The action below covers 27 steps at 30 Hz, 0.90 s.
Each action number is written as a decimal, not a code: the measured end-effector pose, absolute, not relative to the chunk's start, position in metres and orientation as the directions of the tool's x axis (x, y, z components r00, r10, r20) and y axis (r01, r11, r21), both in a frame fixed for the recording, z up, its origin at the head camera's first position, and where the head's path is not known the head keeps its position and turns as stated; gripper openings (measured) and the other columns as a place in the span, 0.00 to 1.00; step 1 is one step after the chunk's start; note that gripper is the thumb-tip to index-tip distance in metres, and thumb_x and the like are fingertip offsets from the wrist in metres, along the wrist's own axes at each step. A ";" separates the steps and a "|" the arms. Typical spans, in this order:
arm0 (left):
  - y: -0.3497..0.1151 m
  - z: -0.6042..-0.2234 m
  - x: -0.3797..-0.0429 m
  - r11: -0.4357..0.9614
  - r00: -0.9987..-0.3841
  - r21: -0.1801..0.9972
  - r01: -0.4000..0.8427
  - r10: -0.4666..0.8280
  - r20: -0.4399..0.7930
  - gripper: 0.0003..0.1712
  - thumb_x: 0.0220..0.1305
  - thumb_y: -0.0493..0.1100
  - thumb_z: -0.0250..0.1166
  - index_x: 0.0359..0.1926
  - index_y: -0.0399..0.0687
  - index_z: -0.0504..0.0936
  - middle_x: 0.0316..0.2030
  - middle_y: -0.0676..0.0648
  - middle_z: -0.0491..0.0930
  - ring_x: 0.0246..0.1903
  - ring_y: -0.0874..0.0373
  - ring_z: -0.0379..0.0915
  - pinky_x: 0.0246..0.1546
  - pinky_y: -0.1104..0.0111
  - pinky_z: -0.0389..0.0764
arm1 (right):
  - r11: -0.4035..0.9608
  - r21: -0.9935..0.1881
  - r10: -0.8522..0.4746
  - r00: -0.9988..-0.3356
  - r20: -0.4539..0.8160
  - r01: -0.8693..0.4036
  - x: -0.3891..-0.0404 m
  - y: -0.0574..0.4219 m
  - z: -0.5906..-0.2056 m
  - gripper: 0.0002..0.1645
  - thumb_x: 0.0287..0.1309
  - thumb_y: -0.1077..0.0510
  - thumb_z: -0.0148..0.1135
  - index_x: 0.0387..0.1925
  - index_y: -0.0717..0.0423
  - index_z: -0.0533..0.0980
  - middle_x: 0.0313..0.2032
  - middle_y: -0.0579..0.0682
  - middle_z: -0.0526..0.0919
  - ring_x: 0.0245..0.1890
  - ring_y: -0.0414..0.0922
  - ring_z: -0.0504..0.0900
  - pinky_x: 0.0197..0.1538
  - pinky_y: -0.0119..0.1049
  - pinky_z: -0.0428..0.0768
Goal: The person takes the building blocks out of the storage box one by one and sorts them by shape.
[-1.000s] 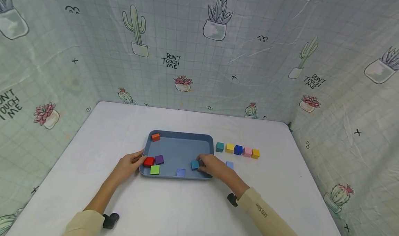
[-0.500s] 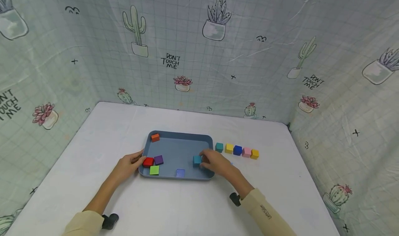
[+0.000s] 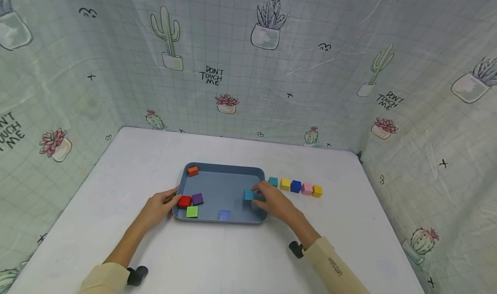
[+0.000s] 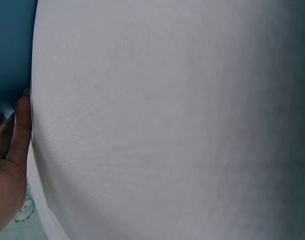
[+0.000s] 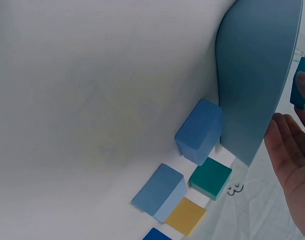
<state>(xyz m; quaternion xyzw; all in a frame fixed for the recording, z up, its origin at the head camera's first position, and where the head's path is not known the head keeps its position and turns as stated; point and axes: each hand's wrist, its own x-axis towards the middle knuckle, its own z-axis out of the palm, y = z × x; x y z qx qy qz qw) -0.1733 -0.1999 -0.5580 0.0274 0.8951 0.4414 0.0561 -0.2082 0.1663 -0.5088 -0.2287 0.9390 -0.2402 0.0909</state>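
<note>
My right hand [image 3: 275,202] pinches a teal-blue cube [image 3: 248,195] over the right part of the grey-blue tray [image 3: 223,186]. In the right wrist view, the thumb lies on the cube's [image 5: 303,66] face and a finger is under it. At the tray's left side, my left hand [image 3: 160,205] holds the rim, thumb near a red cube [image 3: 184,202] and fingers along the outside. A purple cube [image 3: 197,199], a lime green cube [image 3: 192,212], an orange cube [image 3: 193,171] and a periwinkle cube [image 3: 224,215] are in the tray.
Right of the tray stand a green-teal cube [image 3: 273,182], a yellow cube [image 3: 285,184], a dark blue cube [image 3: 296,186], a pink cube [image 3: 307,189] and an amber cube [image 3: 317,191]. Two light blue cubes [image 5: 200,131] show near the tray's outer wall in the right wrist view.
My right hand has moved the teal-blue cube a little toward the far right within the tray's outline. The left hand keeps its place at the rim.
</note>
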 end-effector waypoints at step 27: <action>-0.199 -0.554 -0.173 0.619 -0.992 0.785 0.001 0.098 -0.076 0.35 0.68 0.56 0.55 0.65 0.34 0.66 0.57 0.32 0.70 0.56 0.40 0.69 0.51 0.51 0.73 | 0.751 -0.548 -0.429 -0.903 0.019 -0.368 -0.207 0.197 -0.506 0.20 0.55 0.58 0.68 0.49 0.55 0.74 0.45 0.50 0.77 0.46 0.45 0.78 0.45 0.35 0.80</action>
